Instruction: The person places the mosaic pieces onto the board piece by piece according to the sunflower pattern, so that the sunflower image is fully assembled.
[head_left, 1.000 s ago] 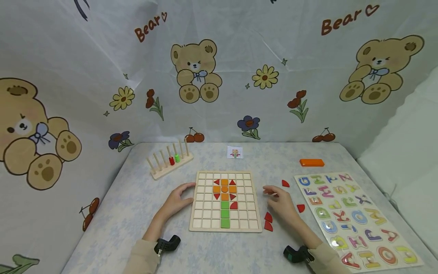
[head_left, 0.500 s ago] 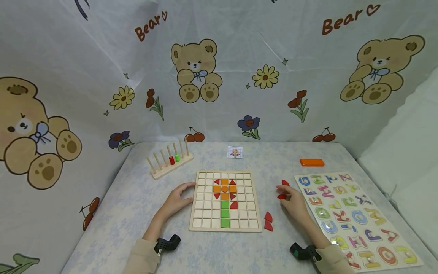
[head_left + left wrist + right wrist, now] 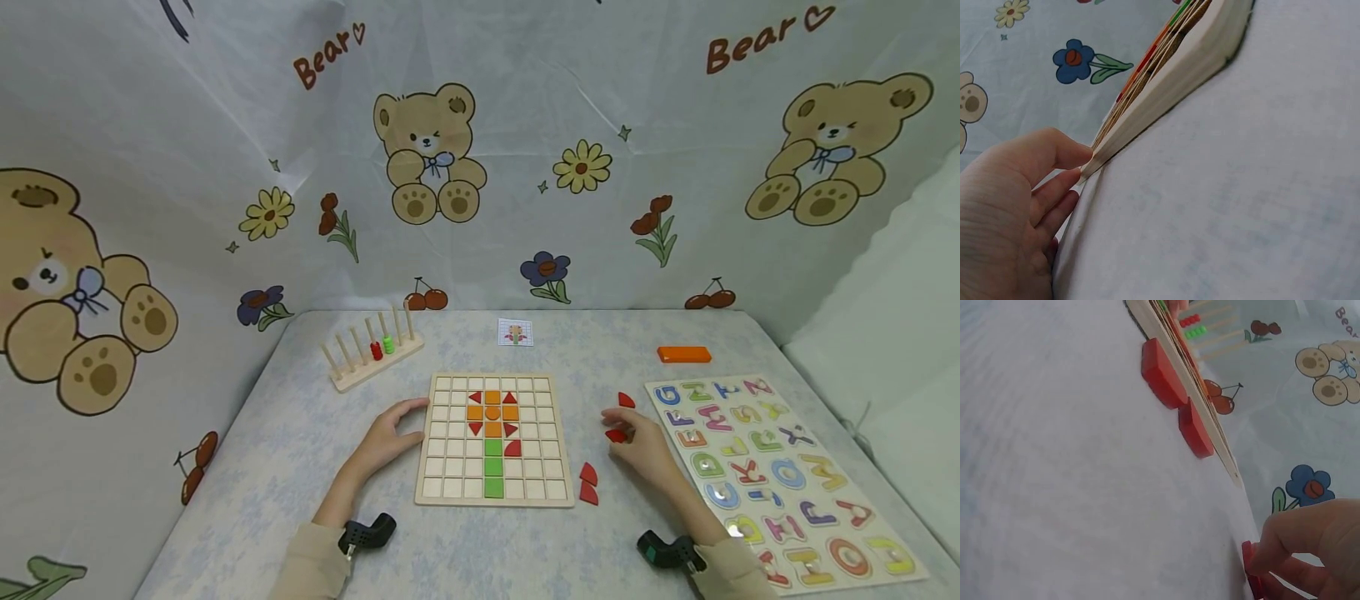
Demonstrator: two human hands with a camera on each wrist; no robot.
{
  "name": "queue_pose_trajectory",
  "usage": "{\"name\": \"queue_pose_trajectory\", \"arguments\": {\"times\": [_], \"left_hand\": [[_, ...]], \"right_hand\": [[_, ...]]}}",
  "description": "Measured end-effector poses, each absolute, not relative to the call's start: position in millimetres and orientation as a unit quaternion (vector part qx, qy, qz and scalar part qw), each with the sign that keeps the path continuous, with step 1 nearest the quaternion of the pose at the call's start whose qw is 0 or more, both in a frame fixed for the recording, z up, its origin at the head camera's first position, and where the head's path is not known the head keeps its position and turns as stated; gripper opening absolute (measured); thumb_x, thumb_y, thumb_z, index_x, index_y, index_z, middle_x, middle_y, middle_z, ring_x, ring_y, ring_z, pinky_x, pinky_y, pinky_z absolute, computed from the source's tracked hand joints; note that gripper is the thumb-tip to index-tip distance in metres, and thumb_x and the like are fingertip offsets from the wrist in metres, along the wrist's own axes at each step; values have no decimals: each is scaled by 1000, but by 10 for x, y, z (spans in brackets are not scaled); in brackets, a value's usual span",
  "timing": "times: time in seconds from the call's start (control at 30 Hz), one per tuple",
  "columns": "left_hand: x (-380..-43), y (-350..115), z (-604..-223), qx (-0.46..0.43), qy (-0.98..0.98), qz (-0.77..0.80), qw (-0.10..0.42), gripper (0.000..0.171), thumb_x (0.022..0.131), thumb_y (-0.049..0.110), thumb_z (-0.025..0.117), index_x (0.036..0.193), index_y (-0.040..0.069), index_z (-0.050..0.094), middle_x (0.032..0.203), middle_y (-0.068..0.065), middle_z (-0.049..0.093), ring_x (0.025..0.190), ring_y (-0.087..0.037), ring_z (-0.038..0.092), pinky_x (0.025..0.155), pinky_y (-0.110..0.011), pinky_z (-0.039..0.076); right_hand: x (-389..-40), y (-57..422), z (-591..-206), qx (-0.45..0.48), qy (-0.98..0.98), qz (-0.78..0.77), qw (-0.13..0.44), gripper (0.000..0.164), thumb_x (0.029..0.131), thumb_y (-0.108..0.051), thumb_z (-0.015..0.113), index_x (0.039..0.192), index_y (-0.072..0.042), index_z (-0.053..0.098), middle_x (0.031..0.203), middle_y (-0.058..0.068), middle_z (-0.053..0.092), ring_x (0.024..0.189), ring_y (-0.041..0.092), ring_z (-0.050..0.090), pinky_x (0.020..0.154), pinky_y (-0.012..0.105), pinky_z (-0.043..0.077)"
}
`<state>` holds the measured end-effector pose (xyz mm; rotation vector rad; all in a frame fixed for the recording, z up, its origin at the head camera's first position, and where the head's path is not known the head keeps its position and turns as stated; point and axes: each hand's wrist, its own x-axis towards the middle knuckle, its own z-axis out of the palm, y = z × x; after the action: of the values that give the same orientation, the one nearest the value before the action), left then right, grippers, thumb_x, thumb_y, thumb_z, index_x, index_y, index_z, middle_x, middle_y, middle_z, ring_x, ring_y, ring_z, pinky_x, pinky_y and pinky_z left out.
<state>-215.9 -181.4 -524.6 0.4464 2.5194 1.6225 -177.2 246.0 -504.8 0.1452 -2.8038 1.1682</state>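
Note:
The left hand (image 3: 386, 437) rests against the left edge of the wooden grid board (image 3: 457, 502), its thumb and fingers spread along it. On the board lie orange squares (image 3: 492, 430), red triangles, a column of green squares (image 3: 492, 468) and one red quarter-circle piece (image 3: 512, 449). Right of the board, the right hand (image 3: 643, 446) pinches another red quarter-circle piece (image 3: 616, 436) by the thumb; the right wrist view shows this piece (image 3: 1250, 570) standing on edge. One more red piece (image 3: 626, 400) lies just beyond its fingers. Two red pieces (image 3: 588, 484) lie at the board's right edge.
A peg rack (image 3: 378, 362) with red and green beads stands at the back left. Behind the board lies a small pattern card (image 3: 504, 339). An orange block (image 3: 683, 355) sits at the back right, with a letter puzzle board (image 3: 817, 533) in front of it.
The right hand has moved right and taken a red quarter-circle piece, which is now farther left than where it lay. The left hand has stayed at the board.

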Motion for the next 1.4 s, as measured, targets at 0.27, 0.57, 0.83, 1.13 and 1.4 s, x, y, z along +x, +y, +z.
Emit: {"name": "queue_pose_trajectory", "arguments": {"times": [0.27, 0.57, 0.83, 1.13, 1.4], "left_hand": [[-2164, -1819, -5252, 149, 832, 531, 55, 52, 87, 12, 67, 137, 11, 51, 144, -9, 48, 141, -29, 35, 117, -51, 25], [-2151, -1817, -5243, 147, 832, 531, 58, 52, 87, 12, 67, 137, 12, 51, 144, -9, 48, 142, -29, 34, 117, -51, 25], [-2152, -1826, -5252, 149, 831, 534, 57, 52, 87, 13, 68, 137, 12, 51, 145, -9, 48, 142, -29, 34, 118, -51, 24], [-2169, -1832, -5252, 145, 835, 528, 54, 54, 87, 15, 68, 138, 15, 51, 145, -8, 48, 142, -29, 34, 117, -52, 25], [-2159, -1809, -5239, 132, 832, 535, 62, 53, 87, 13, 68, 137, 15, 52, 145, -7, 48, 142, -28, 34, 118, -51, 24]], "right_hand": [[-1763, 2468, -5037, 62, -917, 391, 41, 43, 77, 3, 71, 119, -1, 62, 103, 13, 68, 87, 20, 59, 72, 19, 50], [-1715, 2458, -4985, 78, -919, 385, 18, 43, 74, 6, 70, 116, 0, 63, 109, 15, 67, 93, 24, 60, 78, 26, 53], [-1735, 2393, -5032, 71, -920, 384, 32, 37, 78, 2, 72, 115, -1, 65, 102, 10, 70, 90, 21, 60, 75, 21, 51], [-1739, 2066, -4936, 71, -913, 401, 32, 36, 79, -1, 73, 115, -3, 65, 101, 8, 68, 90, 18, 57, 78, 27, 53], [-1745, 1708, -4943, 147, -884, 444, 23, 36, 78, -1, 74, 113, -1, 65, 100, 10, 67, 87, 21, 58, 75, 25, 52]]}}
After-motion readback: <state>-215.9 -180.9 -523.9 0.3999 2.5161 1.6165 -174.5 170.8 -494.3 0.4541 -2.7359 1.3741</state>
